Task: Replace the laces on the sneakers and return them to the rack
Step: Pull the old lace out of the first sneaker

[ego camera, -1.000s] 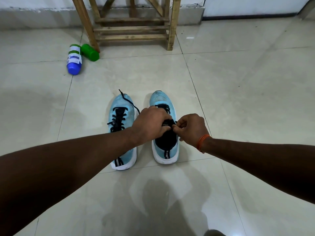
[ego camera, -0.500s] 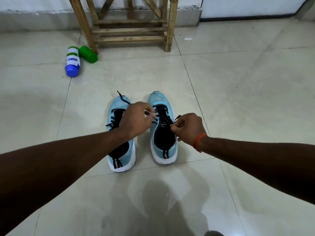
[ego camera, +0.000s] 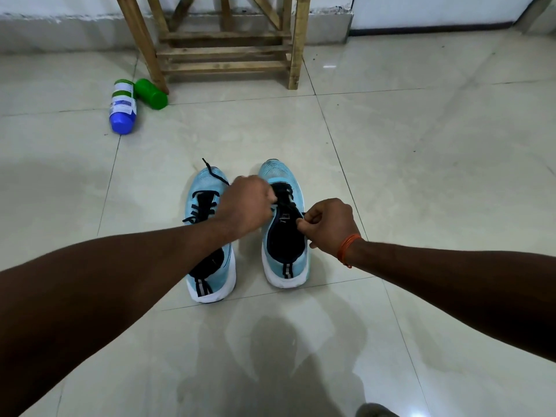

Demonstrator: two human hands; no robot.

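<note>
Two light-blue sneakers with white soles stand side by side on the tiled floor, toes pointing away. The left sneaker [ego camera: 207, 188] has a black lace threaded through it, with a loose end lying over its toe. The right sneaker [ego camera: 296, 266] shows its black tongue and lace [ego camera: 284, 194]. My left hand [ego camera: 245, 204] is curled over the gap between the shoes, pinching the right sneaker's lace near its upper eyelets. My right hand [ego camera: 329, 225] pinches the lace at the shoe's right edge. The fingertips hide the lace ends.
A wooden rack [ego camera: 225, 52] stands against the back wall. Beside its left leg lie a blue-and-white bottle [ego camera: 122, 108] and a green bottle [ego camera: 150, 93]. A grey shape [ego camera: 376, 410] shows at the bottom edge.
My left hand has moved from the shoe's tongue up and left toward the toe end. My right hand has drawn slightly to the right. The tongue of the right sneaker now shows.
</note>
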